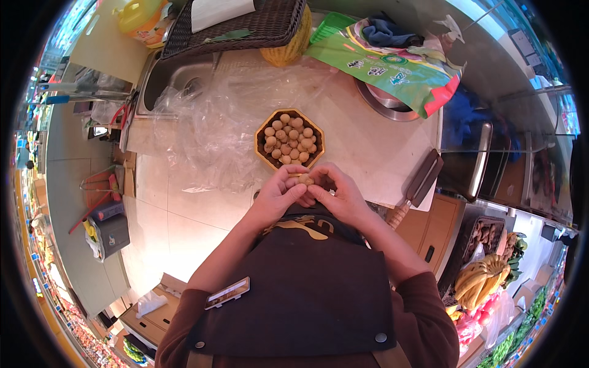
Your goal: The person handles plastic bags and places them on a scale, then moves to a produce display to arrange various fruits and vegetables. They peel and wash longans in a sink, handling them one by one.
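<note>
My left hand [279, 193] and my right hand [337, 193] meet just in front of my dark apron, fingertips pinched together on one small round tan fruit [305, 180]. Directly beyond them an octagonal brown basket [260, 150] stands on the white counter, filled with several of the same tan fruits [289, 138]. A crumpled clear plastic sheet [215, 116] lies under and to the left of the basket.
A cleaver [423, 178] lies at the counter's right edge. A green printed bag [399, 70] covers a metal bowl at the back right. A steel sink [175, 76] and a dark woven basket [245, 24] sit at the back left. Bananas [478, 279] lie lower right.
</note>
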`<control>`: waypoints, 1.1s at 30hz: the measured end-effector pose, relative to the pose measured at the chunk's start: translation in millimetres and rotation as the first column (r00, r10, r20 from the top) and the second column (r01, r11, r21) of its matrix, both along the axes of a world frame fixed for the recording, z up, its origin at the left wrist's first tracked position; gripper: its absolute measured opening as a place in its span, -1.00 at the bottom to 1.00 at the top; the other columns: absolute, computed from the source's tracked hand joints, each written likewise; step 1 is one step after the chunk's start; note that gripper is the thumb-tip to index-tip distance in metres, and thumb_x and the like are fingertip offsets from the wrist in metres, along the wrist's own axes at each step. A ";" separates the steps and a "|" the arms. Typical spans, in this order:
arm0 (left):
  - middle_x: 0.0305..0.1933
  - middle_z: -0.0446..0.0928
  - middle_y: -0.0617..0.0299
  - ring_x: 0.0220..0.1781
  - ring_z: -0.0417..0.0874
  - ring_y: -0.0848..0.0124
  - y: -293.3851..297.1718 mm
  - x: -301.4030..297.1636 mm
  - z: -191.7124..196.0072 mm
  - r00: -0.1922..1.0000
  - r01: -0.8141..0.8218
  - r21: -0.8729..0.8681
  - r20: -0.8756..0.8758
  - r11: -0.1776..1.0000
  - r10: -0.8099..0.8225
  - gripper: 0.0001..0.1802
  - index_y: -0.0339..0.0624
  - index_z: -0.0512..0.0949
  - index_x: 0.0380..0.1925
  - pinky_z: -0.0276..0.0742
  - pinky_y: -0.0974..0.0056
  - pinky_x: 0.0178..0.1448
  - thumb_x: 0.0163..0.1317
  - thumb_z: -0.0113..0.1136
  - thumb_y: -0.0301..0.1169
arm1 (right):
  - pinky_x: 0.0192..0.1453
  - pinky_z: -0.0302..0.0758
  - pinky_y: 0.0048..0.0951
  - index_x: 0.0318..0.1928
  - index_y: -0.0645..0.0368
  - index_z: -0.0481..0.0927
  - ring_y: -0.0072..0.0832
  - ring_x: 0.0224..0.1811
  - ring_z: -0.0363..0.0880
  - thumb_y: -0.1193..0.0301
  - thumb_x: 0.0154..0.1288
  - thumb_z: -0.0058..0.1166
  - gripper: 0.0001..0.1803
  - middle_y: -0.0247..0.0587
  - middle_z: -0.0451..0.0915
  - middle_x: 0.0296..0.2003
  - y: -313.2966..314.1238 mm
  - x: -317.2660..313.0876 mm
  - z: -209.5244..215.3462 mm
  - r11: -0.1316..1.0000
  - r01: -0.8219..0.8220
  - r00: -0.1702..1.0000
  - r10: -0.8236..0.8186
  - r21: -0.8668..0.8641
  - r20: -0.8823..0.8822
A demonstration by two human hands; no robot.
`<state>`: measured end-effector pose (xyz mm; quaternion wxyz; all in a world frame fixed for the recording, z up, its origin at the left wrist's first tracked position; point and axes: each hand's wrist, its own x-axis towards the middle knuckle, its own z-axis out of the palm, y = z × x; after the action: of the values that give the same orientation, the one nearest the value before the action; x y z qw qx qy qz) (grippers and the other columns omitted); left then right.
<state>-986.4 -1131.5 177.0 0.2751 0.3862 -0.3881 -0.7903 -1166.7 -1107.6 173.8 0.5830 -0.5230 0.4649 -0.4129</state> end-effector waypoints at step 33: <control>-0.16 0.49 0.21 -0.11 0.51 0.47 12.0 2.9 -4.5 0.988 -0.110 -0.081 -0.116 0.991 0.100 -0.68 -0.22 0.30 0.01 0.44 0.36 0.00 0.31 0.08 -0.42 | -0.25 0.45 -0.47 -0.17 0.21 0.43 -0.44 -0.35 0.51 0.47 0.25 0.08 -0.83 -0.19 0.48 -0.40 22.6 5.0 0.0 0.996 0.070 0.997 -0.071 -0.061 -0.019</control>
<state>-983.5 -1119.5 172.6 0.3542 0.3490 -0.3854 -0.7773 -1161.6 -1085.1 173.8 0.5469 -0.5282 0.4765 -0.4414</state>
